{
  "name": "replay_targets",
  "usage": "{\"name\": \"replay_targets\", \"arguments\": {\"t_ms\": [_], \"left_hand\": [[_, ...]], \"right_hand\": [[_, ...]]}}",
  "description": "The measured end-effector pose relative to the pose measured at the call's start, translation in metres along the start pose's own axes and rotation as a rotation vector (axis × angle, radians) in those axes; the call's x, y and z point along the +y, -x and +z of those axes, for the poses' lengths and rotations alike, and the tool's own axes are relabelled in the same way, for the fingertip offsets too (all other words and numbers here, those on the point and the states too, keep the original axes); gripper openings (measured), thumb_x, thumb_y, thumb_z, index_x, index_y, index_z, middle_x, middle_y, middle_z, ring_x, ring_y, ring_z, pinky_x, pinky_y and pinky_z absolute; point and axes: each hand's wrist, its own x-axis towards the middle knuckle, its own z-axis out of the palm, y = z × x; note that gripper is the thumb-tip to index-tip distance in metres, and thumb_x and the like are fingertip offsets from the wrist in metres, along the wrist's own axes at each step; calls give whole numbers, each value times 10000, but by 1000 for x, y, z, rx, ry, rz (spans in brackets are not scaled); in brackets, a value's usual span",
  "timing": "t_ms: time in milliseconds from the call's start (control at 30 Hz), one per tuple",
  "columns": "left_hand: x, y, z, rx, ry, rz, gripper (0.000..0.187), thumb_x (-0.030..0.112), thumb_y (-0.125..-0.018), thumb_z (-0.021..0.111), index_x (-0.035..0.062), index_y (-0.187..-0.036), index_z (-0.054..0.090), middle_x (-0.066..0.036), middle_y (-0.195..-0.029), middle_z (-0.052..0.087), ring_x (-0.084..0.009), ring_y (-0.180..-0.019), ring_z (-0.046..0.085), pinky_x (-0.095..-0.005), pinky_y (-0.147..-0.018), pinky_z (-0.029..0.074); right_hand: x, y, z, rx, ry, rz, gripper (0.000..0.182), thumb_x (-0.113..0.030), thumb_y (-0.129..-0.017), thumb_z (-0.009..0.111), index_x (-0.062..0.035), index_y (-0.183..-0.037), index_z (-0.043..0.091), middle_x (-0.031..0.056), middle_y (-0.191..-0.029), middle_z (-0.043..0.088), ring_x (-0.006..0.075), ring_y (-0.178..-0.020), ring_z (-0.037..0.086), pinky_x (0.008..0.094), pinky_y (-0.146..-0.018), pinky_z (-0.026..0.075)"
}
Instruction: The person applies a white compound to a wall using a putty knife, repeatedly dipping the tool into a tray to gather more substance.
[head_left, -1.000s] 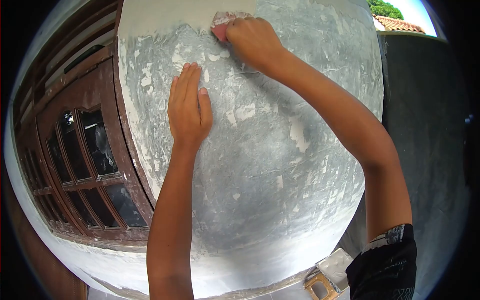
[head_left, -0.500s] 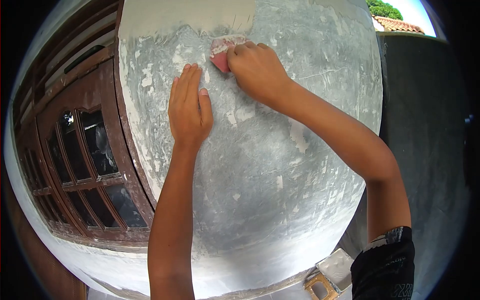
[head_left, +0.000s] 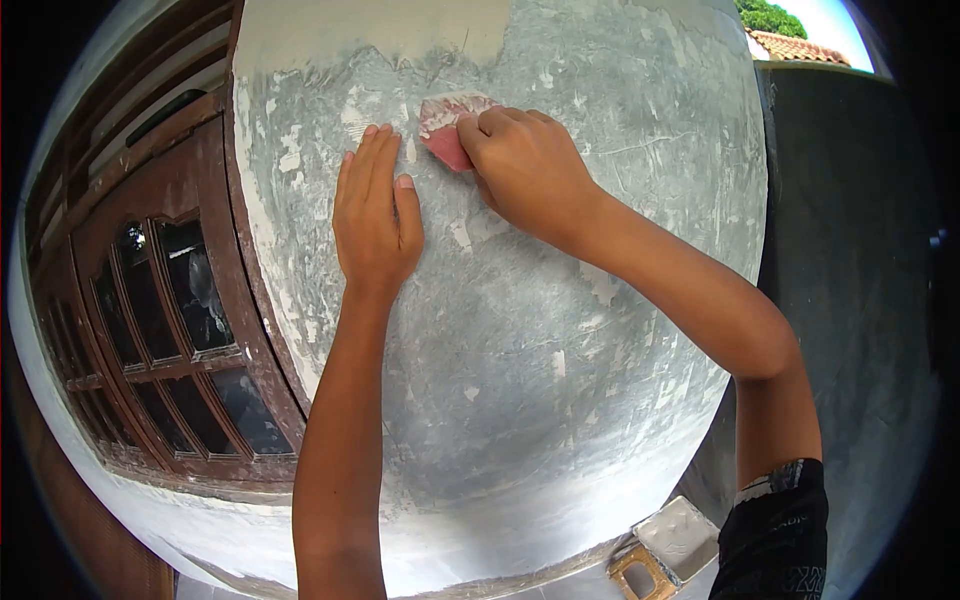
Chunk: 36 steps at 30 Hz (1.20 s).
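A: Pink scraper (head_left: 447, 130), blade smeared white, pinched in right hand (head_left: 530, 170) against grey wall (head_left: 560, 350); handle hidden under fingers.

B: Left hand (head_left: 375, 215)?

A: Flat on wall, fingers together, holding nothing. Tub (head_left: 680, 535) below is cut off, contents unclear.

Pink scraper (head_left: 447, 128); grey, white-patched wall (head_left: 560, 330); brown window (head_left: 170, 300).

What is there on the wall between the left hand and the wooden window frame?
Only bare grey wall with pale patches lies between the left hand and the window frame, in the head view.
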Motion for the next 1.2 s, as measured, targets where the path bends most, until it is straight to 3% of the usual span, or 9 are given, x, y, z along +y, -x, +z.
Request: {"name": "replay_targets", "arguments": {"t_ms": [200, 267, 433, 633, 733, 833, 900, 967, 1200], "left_hand": [[0, 0, 0, 21, 3, 15, 390, 84, -928, 460, -64, -1268, 579, -221, -1331, 595, -370, -1326, 504, -506, -1135, 330], [0, -1, 0, 21, 1, 14, 390, 86, -928, 460, -64, -1267, 580, -221, -1330, 595, -370, -1325, 504, -506, -1135, 330], [-2, 0, 0, 3, -4, 2, 414, 104, -976, 370, -40, -1315, 559, -188, -1375, 574, -340, -1359, 476, -475, -1167, 289], [-1, -1, 1, 19, 2, 15, 398, 88, -925, 460, -65, -1274, 575, -223, -1330, 594, -371, -1323, 504, -501, -1136, 327], [-1, -1, 0, 16, 0, 20, 398, 92, -929, 455, -61, -1275, 575, -217, -1339, 589, -366, -1327, 502, -501, -1139, 325], [-1, -1, -2, 18, 8, 5, 395, 93, -932, 451, -56, -1274, 578, -211, -1345, 587, -363, -1328, 501, -502, -1140, 325], [-1, 0, 0, 5, -5, -2, 410, 93, -969, 377, -41, -1309, 564, -186, -1374, 577, -342, -1355, 480, -474, -1163, 294], [-1, -1, 1, 16, -6, -1, 411, 92, -969, 376, -40, -1310, 564, -186, -1374, 577, -341, -1355, 480, -472, -1164, 294], [0, 1, 0, 2, -11, -10, 415, 92, -970, 371, -37, -1315, 563, -186, -1376, 576, -340, -1355, 480, -469, -1169, 291]], "right_hand": [[84, -65, 16, 151, -32, 190, 73, -49, -773, 652, -21, -836, 626, 156, -797, 671, 334, -761, 673, 440, -617, 528], [102, -59, 31, -39, 181, 126, 64, -30, -785, 621, -20, -844, 642, 157, -803, 677, 332, -767, 678, 432, -631, 538], [-4, 20, 0, -110, -5, 20, 85, -24, -725, 677, -2, -807, 690, 175, -790, 683, 315, -827, 699, 399, -677, 548], [63, -67, 6, 17, 37, 213, 61, -61, -788, 668, -23, -817, 629, 165, -802, 651, 321, -729, 660, 441, -630, 528], [76, -59, 31, 112, -1, 94, 27, -36, -773, 648, -18, -785, 633, 162, -801, 662, 327, -751, 666, 426, -639, 539], [26, -7, 18, -85, 143, 46, 131, -8, -727, 636, 8, -857, 626, 148, -804, 668, 331, -831, 670, 419, -688, 552], [-5, 23, 4, -101, -27, 27, 146, 2, -717, 654, -3, -853, 603, 145, -805, 652, 321, -810, 665, 433, -675, 538], [-4, 7, -13, -73, -122, 91, 111, -40, -725, 665, -1, -827, 690, 175, -794, 687, 323, -743, 684, 411, -668, 552], [73, -61, 26, 53, -158, 163, 103, -56, -753, 671, -6, -836, 635, 166, -778, 674, 336, -755, 678, 439, -621, 540]]}}
